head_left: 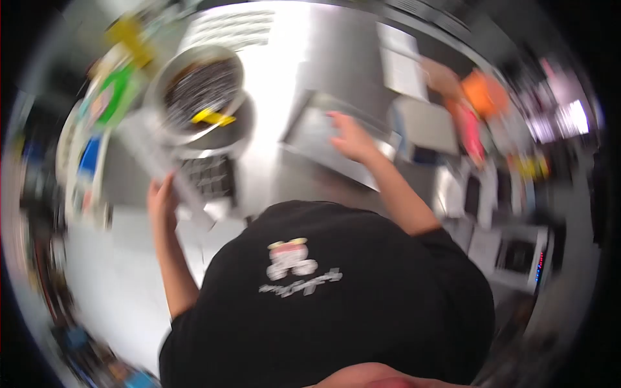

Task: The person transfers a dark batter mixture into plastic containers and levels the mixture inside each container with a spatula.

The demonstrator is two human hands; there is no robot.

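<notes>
Our left hand (162, 199) is closed around a pale long object (155, 152), too blurred to name, just below a round metal bowl (202, 90) on the steel bench (336, 52). Our right hand (352, 139) lies open, fingers spread, on a metal tray (307, 132).

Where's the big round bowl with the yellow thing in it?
In the head view, the bowl is at upper left, above the left hand and left of the metal tray that the right hand touches.
</notes>
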